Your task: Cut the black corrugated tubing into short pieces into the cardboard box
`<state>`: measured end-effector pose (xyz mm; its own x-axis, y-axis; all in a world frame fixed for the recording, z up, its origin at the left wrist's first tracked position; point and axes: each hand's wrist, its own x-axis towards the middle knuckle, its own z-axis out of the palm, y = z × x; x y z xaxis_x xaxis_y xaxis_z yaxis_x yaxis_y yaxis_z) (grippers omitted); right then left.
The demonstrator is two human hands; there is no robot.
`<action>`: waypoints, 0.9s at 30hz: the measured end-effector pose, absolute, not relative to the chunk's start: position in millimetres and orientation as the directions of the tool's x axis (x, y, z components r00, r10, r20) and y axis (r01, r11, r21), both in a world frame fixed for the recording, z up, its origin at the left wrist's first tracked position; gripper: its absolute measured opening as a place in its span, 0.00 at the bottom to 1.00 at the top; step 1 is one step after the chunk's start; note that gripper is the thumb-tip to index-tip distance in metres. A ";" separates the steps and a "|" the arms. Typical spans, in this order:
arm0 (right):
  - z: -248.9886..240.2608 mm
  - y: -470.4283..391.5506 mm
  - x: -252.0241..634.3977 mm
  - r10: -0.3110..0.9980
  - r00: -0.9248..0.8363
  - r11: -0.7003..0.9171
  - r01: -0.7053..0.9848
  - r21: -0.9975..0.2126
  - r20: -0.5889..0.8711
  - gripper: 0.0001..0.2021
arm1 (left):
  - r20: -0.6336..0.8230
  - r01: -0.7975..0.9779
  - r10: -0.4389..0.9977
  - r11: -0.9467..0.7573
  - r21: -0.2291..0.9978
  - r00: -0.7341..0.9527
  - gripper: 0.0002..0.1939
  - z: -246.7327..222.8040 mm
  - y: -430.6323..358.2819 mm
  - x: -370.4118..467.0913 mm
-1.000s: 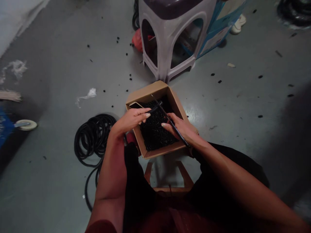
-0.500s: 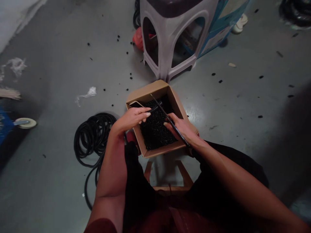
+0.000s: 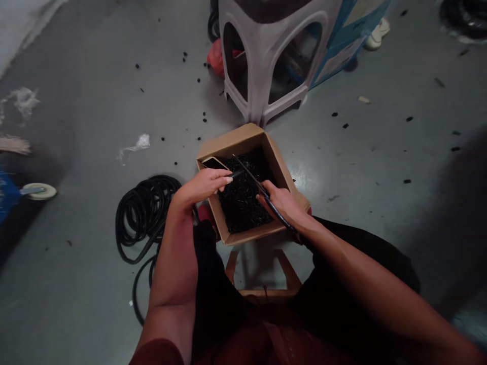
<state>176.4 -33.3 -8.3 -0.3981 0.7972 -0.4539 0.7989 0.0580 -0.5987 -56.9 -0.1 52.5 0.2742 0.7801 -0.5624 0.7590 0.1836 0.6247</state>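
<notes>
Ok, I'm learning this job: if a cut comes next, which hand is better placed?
Probably the right hand: it holds a thin blade-like tool, while the left hand holds the black tube over the box.

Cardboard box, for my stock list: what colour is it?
Brown; the cardboard box shows in the head view.

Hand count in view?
2: left hand at the left edge of the box, pinching a black tube; right hand over the box's right side, gripping a thin tool. No others show.

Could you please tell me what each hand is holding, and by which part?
The left hand pinches a ridged black tube close to its visible end; the right hand grips a long thin tool by its dark handle.
</notes>
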 end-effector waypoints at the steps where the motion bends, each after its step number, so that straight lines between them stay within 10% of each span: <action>1: -8.2 -33.7 176.3 0.793 -0.392 0.056 0.809 -0.585 -0.467 0.11 | -0.556 0.771 0.785 0.166 0.615 0.275 0.24 51.7 0.2 -57.3; 27: -8.1 -21.5 184.5 0.832 -0.381 -0.064 0.654 -0.754 -0.402 0.16 | -0.449 0.573 0.872 0.270 0.774 0.195 0.19 49.0 0.4 -40.3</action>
<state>184.5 -21.5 -8.1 -0.3815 0.8324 -0.4020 0.6541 -0.0642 -0.7536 -40.3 0.4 49.0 0.1952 0.8721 -0.4487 0.5734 0.2696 0.7736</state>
